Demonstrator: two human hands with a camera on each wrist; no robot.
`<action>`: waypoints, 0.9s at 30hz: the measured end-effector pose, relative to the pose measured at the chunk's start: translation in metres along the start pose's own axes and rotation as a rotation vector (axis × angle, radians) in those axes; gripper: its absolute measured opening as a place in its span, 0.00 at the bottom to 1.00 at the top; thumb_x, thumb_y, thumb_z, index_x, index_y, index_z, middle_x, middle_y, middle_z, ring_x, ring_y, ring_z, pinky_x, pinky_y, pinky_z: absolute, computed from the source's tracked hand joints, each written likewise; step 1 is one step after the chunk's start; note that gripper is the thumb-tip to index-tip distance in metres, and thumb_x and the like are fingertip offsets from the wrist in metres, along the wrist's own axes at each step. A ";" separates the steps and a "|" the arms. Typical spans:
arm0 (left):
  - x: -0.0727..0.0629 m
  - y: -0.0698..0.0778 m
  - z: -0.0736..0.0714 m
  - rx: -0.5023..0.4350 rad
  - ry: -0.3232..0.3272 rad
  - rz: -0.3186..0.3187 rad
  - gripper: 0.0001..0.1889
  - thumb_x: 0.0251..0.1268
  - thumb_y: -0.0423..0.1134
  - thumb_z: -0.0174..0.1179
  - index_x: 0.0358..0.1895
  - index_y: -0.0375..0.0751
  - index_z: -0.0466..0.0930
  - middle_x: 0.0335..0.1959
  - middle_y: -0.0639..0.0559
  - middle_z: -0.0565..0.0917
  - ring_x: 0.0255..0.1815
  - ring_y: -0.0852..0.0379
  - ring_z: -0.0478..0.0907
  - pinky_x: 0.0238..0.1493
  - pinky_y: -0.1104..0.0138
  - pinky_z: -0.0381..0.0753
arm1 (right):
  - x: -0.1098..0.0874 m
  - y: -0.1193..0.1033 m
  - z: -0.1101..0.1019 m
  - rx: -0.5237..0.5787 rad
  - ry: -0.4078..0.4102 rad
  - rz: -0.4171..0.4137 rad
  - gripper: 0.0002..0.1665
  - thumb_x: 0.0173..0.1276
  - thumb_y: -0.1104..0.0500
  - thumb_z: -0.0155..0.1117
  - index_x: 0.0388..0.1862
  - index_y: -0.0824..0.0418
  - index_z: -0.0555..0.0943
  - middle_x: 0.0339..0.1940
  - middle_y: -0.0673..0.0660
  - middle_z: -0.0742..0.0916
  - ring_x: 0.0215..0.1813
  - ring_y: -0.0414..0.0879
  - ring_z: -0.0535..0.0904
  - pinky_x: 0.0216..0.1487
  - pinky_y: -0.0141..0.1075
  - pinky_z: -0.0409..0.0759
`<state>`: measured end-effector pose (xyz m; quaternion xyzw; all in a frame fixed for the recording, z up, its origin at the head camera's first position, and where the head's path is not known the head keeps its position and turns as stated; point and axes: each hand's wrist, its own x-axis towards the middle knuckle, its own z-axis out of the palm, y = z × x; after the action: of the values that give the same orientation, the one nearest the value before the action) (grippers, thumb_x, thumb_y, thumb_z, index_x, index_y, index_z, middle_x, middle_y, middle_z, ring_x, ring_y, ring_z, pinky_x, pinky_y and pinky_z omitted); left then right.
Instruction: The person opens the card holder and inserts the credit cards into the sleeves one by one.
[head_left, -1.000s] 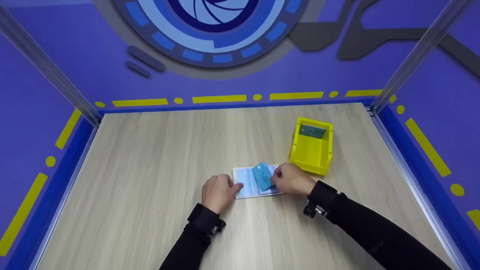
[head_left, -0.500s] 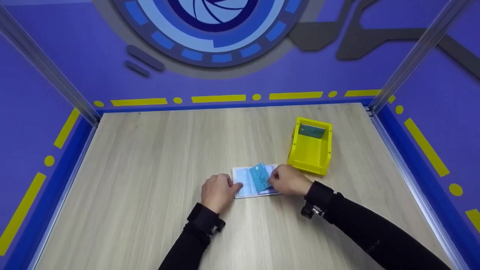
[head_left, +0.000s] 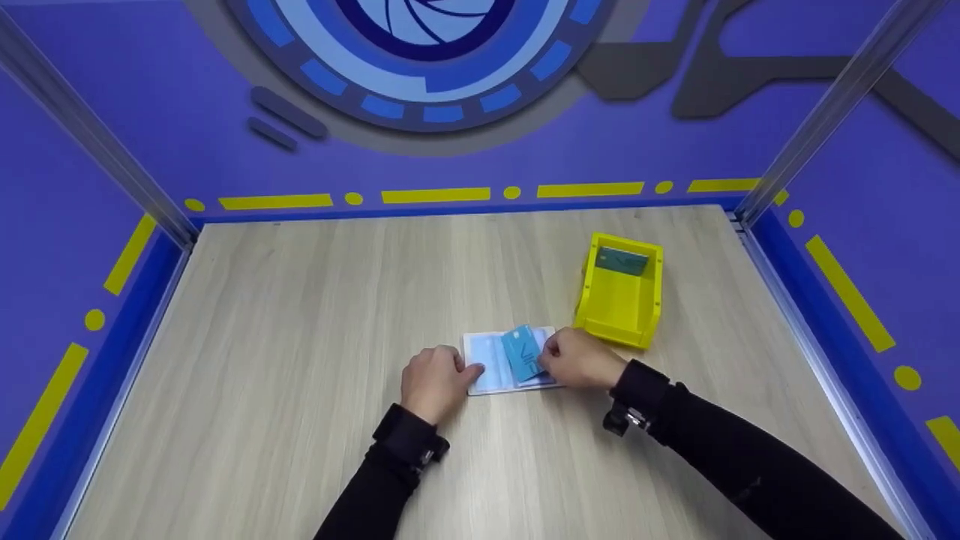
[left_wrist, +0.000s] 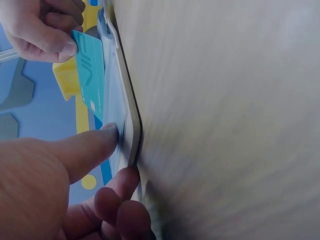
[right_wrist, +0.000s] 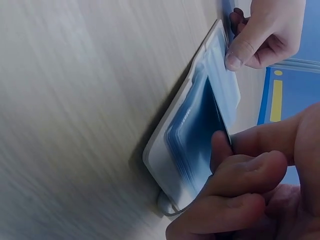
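Observation:
An open card holder (head_left: 484, 367) with clear sleeves lies on the table in the head view. My left hand (head_left: 433, 384) grips its left edge, thumb (left_wrist: 102, 140) pressed on the clear sleeve and fingertips at the edge. My right hand (head_left: 581, 358) pinches a teal card (head_left: 520, 349) marked VIP between thumb and fingers. Tilted, the card stands over the right half of the holder, its lower end right at the stack of sleeves (right_wrist: 187, 145). The right fingers cover one edge of the card.
A yellow bin (head_left: 615, 304) stands just beyond my right hand, with a dark green card (head_left: 622, 261) leaning on its back wall. Blue panels (head_left: 450, 169) with metal corner posts border the wooden table (head_left: 315, 315) at the back and sides.
My right hand and the teal card shift slightly left, then slightly back right, staying over the holder. My left hand keeps its hold on the holder's edge.

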<state>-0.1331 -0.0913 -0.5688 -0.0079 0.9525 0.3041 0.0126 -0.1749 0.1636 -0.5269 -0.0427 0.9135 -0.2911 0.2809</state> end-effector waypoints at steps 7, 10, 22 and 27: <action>-0.001 0.000 -0.001 -0.012 0.000 0.008 0.23 0.68 0.54 0.77 0.21 0.49 0.79 0.21 0.58 0.76 0.24 0.57 0.70 0.30 0.63 0.66 | 0.002 -0.003 0.003 -0.030 0.002 -0.032 0.17 0.82 0.53 0.63 0.30 0.56 0.84 0.27 0.51 0.78 0.32 0.47 0.75 0.37 0.39 0.70; -0.001 0.000 -0.002 -0.016 0.001 0.008 0.23 0.68 0.54 0.77 0.21 0.49 0.79 0.21 0.58 0.76 0.24 0.57 0.70 0.30 0.63 0.67 | 0.003 -0.005 0.004 -0.048 0.008 -0.053 0.17 0.82 0.53 0.64 0.29 0.55 0.84 0.26 0.50 0.78 0.32 0.47 0.75 0.37 0.39 0.70; -0.001 -0.001 -0.003 -0.010 0.000 0.023 0.22 0.68 0.54 0.78 0.22 0.49 0.80 0.21 0.57 0.78 0.24 0.57 0.72 0.29 0.63 0.68 | 0.007 -0.011 0.008 -0.083 -0.004 -0.084 0.18 0.82 0.53 0.64 0.28 0.55 0.84 0.23 0.49 0.76 0.30 0.46 0.74 0.35 0.38 0.69; -0.001 -0.002 -0.002 -0.003 0.009 0.048 0.22 0.67 0.54 0.78 0.21 0.49 0.81 0.21 0.57 0.79 0.23 0.58 0.73 0.29 0.63 0.69 | 0.010 -0.013 0.010 -0.125 0.000 -0.121 0.20 0.83 0.53 0.64 0.26 0.53 0.82 0.23 0.48 0.76 0.29 0.45 0.74 0.35 0.38 0.69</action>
<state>-0.1325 -0.0943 -0.5686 0.0133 0.9520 0.3058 0.0010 -0.1785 0.1451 -0.5314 -0.1154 0.9256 -0.2498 0.2597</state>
